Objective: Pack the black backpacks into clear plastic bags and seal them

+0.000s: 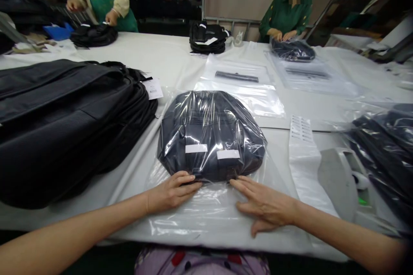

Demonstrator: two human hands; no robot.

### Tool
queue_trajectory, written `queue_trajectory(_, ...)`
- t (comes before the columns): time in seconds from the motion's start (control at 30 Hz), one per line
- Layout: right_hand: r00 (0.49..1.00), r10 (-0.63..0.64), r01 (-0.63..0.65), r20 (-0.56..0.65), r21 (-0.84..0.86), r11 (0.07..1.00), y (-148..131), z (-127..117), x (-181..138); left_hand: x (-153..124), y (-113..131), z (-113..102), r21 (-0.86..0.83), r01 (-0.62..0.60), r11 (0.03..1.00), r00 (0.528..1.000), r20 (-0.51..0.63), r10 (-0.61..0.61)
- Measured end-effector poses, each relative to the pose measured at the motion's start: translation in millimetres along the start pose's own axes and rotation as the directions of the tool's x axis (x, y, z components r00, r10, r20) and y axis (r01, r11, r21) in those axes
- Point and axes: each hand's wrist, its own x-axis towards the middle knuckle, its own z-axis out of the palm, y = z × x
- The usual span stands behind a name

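Observation:
A dark backpack (209,131) lies flat inside a clear plastic bag (206,215) on the table before me, with two white strips across its lower part. My left hand (174,191) rests palm down at the bag's lower left, its extended fingers touching the near edge of the backpack through the film. On the lower right, my right hand (261,202) has its fingers spread, the fingertips against the same edge. Neither hand is closed round anything.
Stacked black backpacks (80,124) fill the left. Flat plastic bags (241,77) lie beyond. To the right are a label strip (305,154), a grey-white device (342,180) and bagged dark goods (387,146). Two people work across the white table (164,51).

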Motion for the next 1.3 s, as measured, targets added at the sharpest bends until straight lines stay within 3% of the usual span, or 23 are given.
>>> queue_trajectory(0.17,0.993,0.108,-0.107,-0.054,0.021,0.994,-6,9,-4,3,14,-15,-0.094,0.159,0.983,0.966,0.218,-0.135)
queue_trajectory(0.3,0.979,0.144,-0.137,-0.143,0.063,0.989,-7,16,-6,14,31,-26,-0.092,0.252,0.963,0.934,0.284,-0.217)
queue_trajectory(0.4,0.958,0.181,-0.162,-0.224,0.101,0.982,-5,20,-6,20,44,-18,-0.018,0.348,0.937,0.914,0.227,-0.335)
queue_trajectory(0.5,0.929,0.214,-0.186,-0.3,0.12,0.975,-3,21,-6,23,53,-4,0.081,0.387,0.918,0.914,0.094,-0.394)
queue_trajectory(0.6,0.935,0.186,-0.168,-0.302,0.086,0.982,-4,20,-5,27,57,3,0.096,0.4,0.911,0.916,0.001,-0.402)
queue_trajectory(0.73,0.951,0.152,-0.17,-0.27,-0.044,0.984,-9,21,-3,30,55,-4,0.038,0.413,0.91,0.911,-0.022,-0.413)
queue_trajectory(0.9,0.923,0.091,-0.156,-0.374,-0.147,0.977,-7,23,-4,31,47,-15,-0.018,0.344,0.939,0.937,-0.057,-0.345)
queue_trajectory(1.0,0.887,0.114,-0.152,-0.446,-0.048,0.987,-2,20,-5,28,41,-16,-0.039,0.337,0.941,0.936,-0.09,-0.34)
queue_trajectory(1.2,0.823,0.37,-0.25,-0.431,0.309,0.918,-2,5,-1,21,31,-15,0.031,0.244,0.969,0.966,-0.093,-0.24)
queue_trajectory(1.3,0.77,0.431,-0.282,-0.47,0.355,0.891,0,2,-1,18,27,-15,0.1,0.203,0.974,0.974,-0.125,-0.19)
